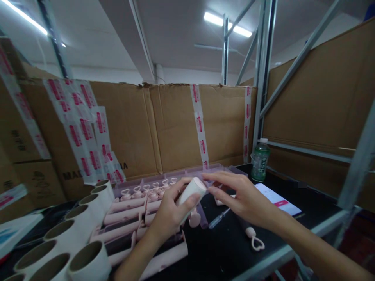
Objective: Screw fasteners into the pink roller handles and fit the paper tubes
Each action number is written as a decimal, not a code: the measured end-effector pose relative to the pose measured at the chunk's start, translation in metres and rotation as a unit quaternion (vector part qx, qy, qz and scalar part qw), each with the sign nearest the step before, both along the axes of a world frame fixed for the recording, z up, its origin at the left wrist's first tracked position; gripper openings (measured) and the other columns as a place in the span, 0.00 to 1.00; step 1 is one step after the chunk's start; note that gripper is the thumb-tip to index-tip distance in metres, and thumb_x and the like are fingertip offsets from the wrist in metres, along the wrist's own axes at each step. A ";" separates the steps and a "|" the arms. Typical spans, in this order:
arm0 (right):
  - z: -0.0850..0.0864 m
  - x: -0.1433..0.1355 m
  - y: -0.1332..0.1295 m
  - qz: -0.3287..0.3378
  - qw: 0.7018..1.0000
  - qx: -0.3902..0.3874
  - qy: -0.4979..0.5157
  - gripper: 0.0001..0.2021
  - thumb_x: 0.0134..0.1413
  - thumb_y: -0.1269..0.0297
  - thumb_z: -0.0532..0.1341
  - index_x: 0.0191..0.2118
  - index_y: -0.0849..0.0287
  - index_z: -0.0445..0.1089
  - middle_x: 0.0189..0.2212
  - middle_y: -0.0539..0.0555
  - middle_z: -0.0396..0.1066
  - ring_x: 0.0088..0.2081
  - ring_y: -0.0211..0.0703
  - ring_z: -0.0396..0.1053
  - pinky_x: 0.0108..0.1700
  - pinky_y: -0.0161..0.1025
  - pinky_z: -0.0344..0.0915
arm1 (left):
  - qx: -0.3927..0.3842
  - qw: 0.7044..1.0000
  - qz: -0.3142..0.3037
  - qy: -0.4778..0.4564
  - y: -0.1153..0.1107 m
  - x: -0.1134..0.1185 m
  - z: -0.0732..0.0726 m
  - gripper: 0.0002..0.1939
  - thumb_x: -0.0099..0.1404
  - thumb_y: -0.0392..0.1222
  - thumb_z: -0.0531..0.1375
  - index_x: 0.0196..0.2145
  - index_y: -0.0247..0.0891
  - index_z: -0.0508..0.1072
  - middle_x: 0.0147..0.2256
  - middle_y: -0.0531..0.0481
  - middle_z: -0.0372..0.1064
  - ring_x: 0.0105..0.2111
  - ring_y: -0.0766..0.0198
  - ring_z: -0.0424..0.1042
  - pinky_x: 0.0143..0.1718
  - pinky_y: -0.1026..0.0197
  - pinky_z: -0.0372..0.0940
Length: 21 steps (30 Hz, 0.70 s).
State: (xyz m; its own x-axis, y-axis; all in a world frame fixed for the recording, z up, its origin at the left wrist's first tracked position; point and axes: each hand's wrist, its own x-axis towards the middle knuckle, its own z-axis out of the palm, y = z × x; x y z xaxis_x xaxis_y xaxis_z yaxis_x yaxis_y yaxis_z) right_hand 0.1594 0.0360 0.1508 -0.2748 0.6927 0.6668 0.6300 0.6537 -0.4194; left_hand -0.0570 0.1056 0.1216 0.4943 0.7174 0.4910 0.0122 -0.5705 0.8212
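My left hand (170, 210) is wrapped around a short white cylinder (190, 192), which tilts with its pale pink end up and to the right. Beside that end is my right hand (244, 195), fingers stretched and apart; whether a fingertip touches the cylinder I cannot tell. A pink rounded knob (194, 218) shows below the cylinder, and I cannot see whether the two are joined. Under my right hand lie a clear-handled screwdriver (218, 219) and a dark rod whose pink end is a heart-shaped loop (258, 244).
Pink half-round plastic parts (125, 214) lie in rows at left, with several heart-topped pieces (146, 190) behind. White cardboard tubes (88, 259) stand along the left. At right are a green bottle (260, 160) and a white sheet (278, 199). Tall cardboard (175, 125) closes the back.
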 end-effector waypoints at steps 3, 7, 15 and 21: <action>0.011 -0.003 -0.002 0.043 0.999 -0.017 -0.015 0.17 0.67 0.61 0.61 0.59 0.52 0.73 0.49 0.53 0.79 0.48 0.42 0.76 0.49 0.38 0.72 | 0.049 0.998 0.003 0.036 0.000 -0.007 -0.001 0.17 0.65 0.52 0.66 0.48 0.41 0.75 0.39 0.51 0.73 0.39 0.62 0.71 0.39 0.65 0.65; 0.014 -0.005 -0.006 0.062 0.996 -0.055 -0.019 0.17 0.65 0.61 0.63 0.57 0.55 0.75 0.44 0.53 0.81 0.40 0.40 0.78 0.41 0.36 0.73 | 0.067 0.994 0.015 0.085 -0.005 -0.010 0.001 0.15 0.66 0.51 0.65 0.45 0.39 0.75 0.37 0.51 0.73 0.37 0.62 0.70 0.38 0.64 0.62; 0.012 -0.009 -0.013 0.054 0.993 -0.093 -0.044 0.16 0.64 0.62 0.64 0.56 0.53 0.76 0.45 0.52 0.80 0.43 0.38 0.79 0.45 0.32 0.74 | 0.051 0.996 -0.014 0.077 -0.016 -0.014 0.000 0.18 0.63 0.51 0.66 0.45 0.35 0.77 0.37 0.50 0.74 0.35 0.63 0.69 0.35 0.64 0.62; 0.005 -0.012 -0.015 0.044 0.993 -0.086 -0.063 0.15 0.63 0.64 0.63 0.53 0.55 0.78 0.46 0.55 0.81 0.42 0.36 0.79 0.45 0.28 0.73 | 0.058 0.995 -0.027 0.073 -0.021 -0.017 -0.005 0.18 0.61 0.49 0.67 0.44 0.35 0.77 0.37 0.51 0.73 0.35 0.65 0.69 0.36 0.63 0.60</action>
State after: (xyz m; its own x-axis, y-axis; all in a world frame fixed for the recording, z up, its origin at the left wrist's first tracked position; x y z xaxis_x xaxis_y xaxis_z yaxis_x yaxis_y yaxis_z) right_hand 0.1471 0.0210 0.1558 -0.4132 0.7627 0.4975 0.6278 0.6343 -0.4511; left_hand -0.0743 0.0845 0.1163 0.6022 0.6304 0.4898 0.0927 -0.6646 0.7414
